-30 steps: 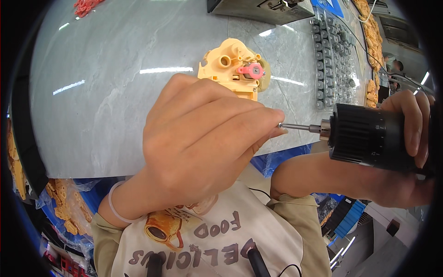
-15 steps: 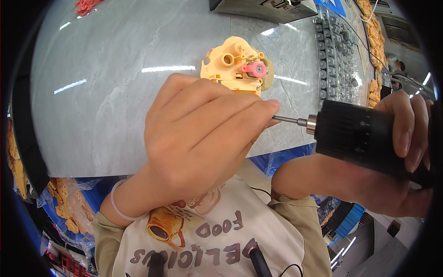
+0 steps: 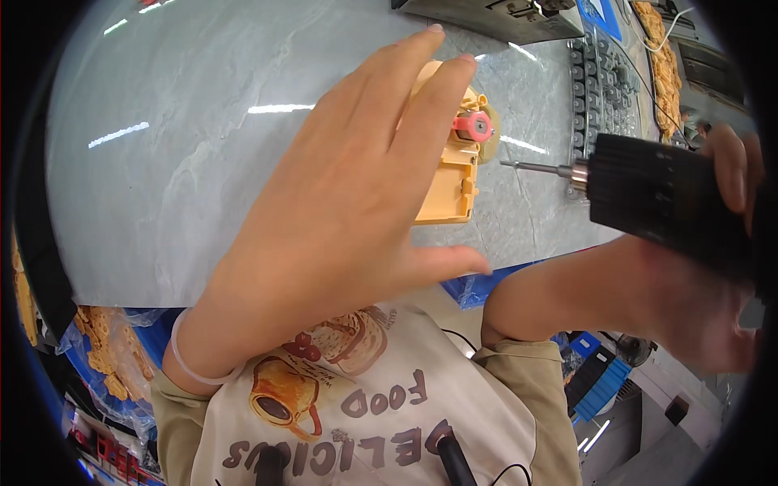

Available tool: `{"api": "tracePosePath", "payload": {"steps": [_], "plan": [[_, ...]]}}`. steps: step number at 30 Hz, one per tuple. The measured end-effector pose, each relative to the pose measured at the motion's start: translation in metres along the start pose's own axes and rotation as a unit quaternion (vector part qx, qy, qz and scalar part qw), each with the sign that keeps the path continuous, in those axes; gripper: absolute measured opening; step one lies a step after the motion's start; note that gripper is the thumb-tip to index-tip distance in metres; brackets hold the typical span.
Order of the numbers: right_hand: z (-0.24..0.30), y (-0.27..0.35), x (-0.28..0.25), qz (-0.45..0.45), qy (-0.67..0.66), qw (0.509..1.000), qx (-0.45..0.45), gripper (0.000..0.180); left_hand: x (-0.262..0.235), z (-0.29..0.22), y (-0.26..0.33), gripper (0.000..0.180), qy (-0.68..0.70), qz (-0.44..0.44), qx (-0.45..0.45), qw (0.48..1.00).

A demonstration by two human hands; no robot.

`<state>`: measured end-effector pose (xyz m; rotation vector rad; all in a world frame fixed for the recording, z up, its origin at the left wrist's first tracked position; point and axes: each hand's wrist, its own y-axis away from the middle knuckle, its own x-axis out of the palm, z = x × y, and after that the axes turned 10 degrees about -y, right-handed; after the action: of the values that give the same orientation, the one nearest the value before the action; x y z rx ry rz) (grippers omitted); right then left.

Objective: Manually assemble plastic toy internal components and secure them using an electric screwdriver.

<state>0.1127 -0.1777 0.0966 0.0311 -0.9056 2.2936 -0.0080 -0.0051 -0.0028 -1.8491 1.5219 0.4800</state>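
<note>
My left hand (image 3: 356, 162) is spread over a yellow plastic housing (image 3: 444, 198), thumb and fingers apart. The hand covers the housing's left side, so whether it touches cannot be told. A pink part (image 3: 472, 126) with a grey centre sits in the housing's upper right, beside a pale round piece (image 3: 491, 138). On the right, my right hand (image 3: 729, 186) is closed around a black electric screwdriver (image 3: 660, 182). Its thin metal bit (image 3: 531, 167) points left toward the housing, with a gap between them. No screw can be made out on the tip.
Clear plastic trays of grey parts (image 3: 596, 89) stand at the right of the grey tabletop (image 3: 178, 202). A metal box-shaped device (image 3: 494, 20) is at the far edge. Bags of yellow plastic parts (image 3: 109, 356) lie below the table at left; more yellow parts (image 3: 660, 73) are far right.
My left hand has gone from a pinch near the screwdriver bit to spread fingers over the housing, uncovering its lower compartment. The screwdriver has moved slightly right and up, its tip now away from my fingers.
</note>
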Motion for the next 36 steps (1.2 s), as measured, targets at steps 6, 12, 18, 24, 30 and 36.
{"api": "tracePosePath", "payload": {"steps": [6, 12, 18, 24, 30, 36], "plan": [[-0.033, -0.007, -0.004, 0.018, -0.002, 1.000, 0.015, 0.036, 0.015, 0.005, 0.001, 0.094, 0.060, -0.023, -0.003, 0.998], [-0.047, -0.014, -0.004, 0.033, -0.008, 0.999, 0.031, 0.037, 0.011, 0.002, -0.002, 0.093, 0.081, -0.017, -0.021, 0.996], [-0.038, -0.013, -0.017, 0.043, -0.015, 0.998, 0.041, 0.037, 0.015, -0.001, -0.005, 0.095, 0.076, -0.009, -0.033, 0.997], [-0.043, -0.013, -0.007, 0.060, -0.017, 0.997, 0.045, 0.038, 0.012, 0.002, -0.003, 0.095, 0.083, -0.007, -0.028, 0.996], [-0.056, -0.009, 0.018, 0.084, -0.024, 0.995, 0.051, 0.039, 0.011, 0.002, 0.000, 0.094, 0.098, -0.010, -0.025, 0.995], [-0.061, -0.006, 0.028, 0.108, -0.025, 0.992, 0.065, 0.040, 0.011, 0.001, 0.000, 0.091, 0.106, -0.041, -0.016, 0.993]]}}
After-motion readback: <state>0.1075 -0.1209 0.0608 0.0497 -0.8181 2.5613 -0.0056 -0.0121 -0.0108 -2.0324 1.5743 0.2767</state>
